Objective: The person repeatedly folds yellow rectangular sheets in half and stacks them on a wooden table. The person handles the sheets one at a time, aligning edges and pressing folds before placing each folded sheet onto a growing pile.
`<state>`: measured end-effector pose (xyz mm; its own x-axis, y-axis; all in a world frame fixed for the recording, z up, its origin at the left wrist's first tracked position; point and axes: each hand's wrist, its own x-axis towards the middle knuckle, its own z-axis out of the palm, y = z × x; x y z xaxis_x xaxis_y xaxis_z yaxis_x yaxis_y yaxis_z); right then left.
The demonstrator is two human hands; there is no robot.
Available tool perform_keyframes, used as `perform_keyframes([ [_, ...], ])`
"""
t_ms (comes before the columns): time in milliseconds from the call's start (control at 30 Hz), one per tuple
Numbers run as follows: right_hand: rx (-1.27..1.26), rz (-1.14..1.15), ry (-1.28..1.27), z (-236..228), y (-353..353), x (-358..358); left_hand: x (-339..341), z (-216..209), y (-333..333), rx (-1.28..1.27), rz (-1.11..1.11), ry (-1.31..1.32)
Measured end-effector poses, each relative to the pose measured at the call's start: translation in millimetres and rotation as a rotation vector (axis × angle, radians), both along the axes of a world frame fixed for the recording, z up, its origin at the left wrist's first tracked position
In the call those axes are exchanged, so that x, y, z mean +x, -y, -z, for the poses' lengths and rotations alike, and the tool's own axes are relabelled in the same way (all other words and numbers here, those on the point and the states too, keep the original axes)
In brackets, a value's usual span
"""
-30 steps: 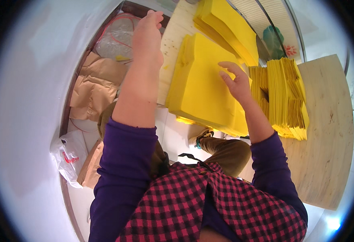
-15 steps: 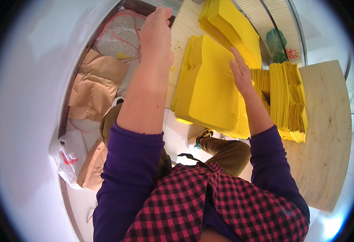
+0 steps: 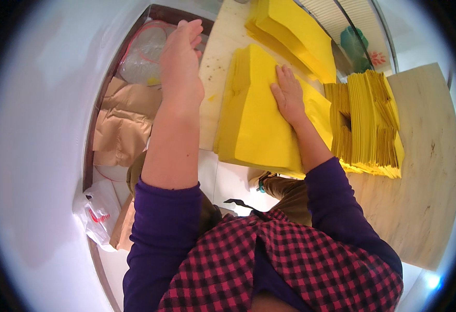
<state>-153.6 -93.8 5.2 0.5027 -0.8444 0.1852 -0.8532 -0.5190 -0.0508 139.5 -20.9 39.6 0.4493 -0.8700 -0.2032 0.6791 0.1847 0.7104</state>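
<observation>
Hands (image 3: 181, 60) (image 3: 290, 98) outstretched, right atop yellow stack (image 3: 259, 119)

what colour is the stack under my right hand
The stack under your right hand is plain yellow, seen best in the head view.

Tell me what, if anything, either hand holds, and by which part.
Nothing appears held: the right hand rests flat on the yellow stack; the left hand hovers open.

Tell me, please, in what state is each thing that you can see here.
Left hand: open, seemingly empty
Right hand: open, palm down
Front yellow stack: layered, under right hand
Rear yellow stack: layered
Right-side yellow stack: layered, edges showing
Brown paper: creased
White plastic bag: crumpled
Purple sleeves: pushed up
</observation>
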Motion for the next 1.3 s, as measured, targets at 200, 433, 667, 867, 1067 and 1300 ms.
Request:
perform_keyframes([
  [200, -0.033, 0.033, -0.051, 0.2, -3.3, 6.6, -11.5, -2.4, 0.0, -0.013, 0.011, 0.068],
  [433, -0.036, 0.096, -0.086, -1.2, -7.1, 11.6, -38.8, 0.8, -7.1, -0.264, 0.205, 0.799],
  [667, -0.018, 0.096, -0.122, -7.5, -12.6, 14.4, -75.9, -1.1, -13.3, -0.697, 0.441, 1.34],
  [867, 0.012, 0.1, -0.07, -9.5, -11.5, 14.7, -77.8, 13.4, -10.3, -0.377, 0.61, 1.562],
  [1067, 0.139, 0.069, 0.301, -28.0, 1.7, 1.6, -75.9, 23.4, -5.3, -0.387, 0.614, 1.516],
  [1300, -0.158, 0.048, 0.203, -78.3, 91.9, -19.7, -74.7, 24.0, -6.1, -0.321, 0.655, 1.387],
])
